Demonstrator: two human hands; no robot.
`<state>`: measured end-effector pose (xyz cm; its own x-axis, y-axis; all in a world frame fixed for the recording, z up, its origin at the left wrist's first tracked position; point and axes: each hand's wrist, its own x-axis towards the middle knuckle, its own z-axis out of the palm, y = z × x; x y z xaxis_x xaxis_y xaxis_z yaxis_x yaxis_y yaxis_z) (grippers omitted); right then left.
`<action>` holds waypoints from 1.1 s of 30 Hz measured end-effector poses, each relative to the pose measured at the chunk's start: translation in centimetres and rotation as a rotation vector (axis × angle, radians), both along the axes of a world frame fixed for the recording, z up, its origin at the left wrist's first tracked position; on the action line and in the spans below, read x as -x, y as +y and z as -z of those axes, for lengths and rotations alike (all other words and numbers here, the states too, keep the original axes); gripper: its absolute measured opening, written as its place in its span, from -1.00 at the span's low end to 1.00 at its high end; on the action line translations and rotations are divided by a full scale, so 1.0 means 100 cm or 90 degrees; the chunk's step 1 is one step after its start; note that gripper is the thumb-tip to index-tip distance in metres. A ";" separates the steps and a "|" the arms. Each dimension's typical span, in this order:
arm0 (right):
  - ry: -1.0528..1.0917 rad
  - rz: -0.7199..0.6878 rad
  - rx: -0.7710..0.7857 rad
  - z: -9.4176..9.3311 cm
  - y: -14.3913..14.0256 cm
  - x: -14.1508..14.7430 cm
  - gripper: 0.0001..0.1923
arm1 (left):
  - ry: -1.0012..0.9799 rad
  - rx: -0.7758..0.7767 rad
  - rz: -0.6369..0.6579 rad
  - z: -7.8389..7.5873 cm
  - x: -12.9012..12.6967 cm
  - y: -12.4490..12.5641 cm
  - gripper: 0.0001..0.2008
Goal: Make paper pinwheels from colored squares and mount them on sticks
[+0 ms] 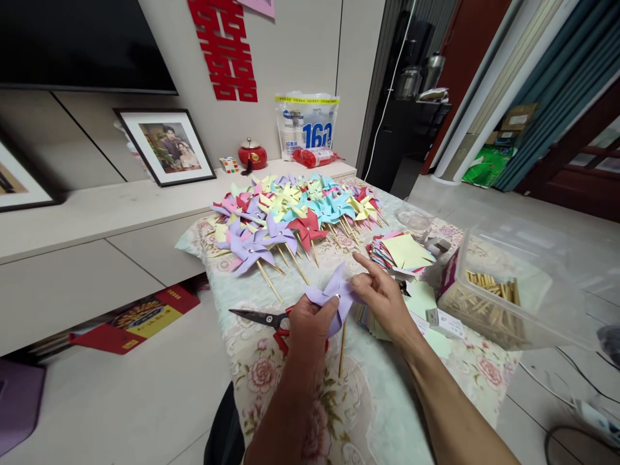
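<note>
My left hand (312, 320) is closed on a purple paper pinwheel (334, 290), thumb near the pin at its centre. The pinwheel's wooden stick (343, 352) points down over the tablecloth. My right hand (385, 294) is at the pinwheel's right blade, index finger stretched out and apart from the thumb; whether the thumb touches the blade is unclear. Beside my left hand lie scissors (264, 318) with dark blades and red handles, partly covered by that hand. Farther back on the table, many finished pinwheels (300, 203) in purple, red, yellow, blue and pink lie heaped together.
On the right, stacked cut paper (407, 250), green sheets (420, 298) and a small white box (444, 323) lie near a clear plastic bin (489, 323) of short wooden sticks. A floral cloth (264, 374) covers the table. Behind it runs a white cabinet (130, 223).
</note>
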<state>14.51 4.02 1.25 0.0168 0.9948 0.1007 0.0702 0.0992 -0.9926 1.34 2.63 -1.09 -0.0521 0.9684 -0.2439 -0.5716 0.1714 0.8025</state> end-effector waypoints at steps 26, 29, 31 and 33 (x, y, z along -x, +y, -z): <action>0.016 -0.119 0.149 -0.001 0.002 -0.005 -0.69 | -0.016 -0.021 0.088 -0.003 0.003 -0.003 -0.71; 0.004 -0.119 0.135 0.001 0.002 -0.006 -0.69 | -0.005 -0.029 0.079 -0.005 0.002 -0.003 -0.71; -0.004 -0.122 0.132 0.002 0.002 -0.006 -0.72 | 0.004 -0.036 0.080 -0.006 0.002 -0.004 -0.70; 0.022 -0.120 0.133 0.002 0.002 -0.006 -0.76 | 0.014 -0.049 0.089 -0.007 0.004 -0.004 -0.71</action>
<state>15.06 4.19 1.04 -0.1710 0.9797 -0.1046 0.0356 -0.0999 -0.9944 0.99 2.24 -0.41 0.0802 0.9822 -0.1697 -0.5289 0.1863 0.8280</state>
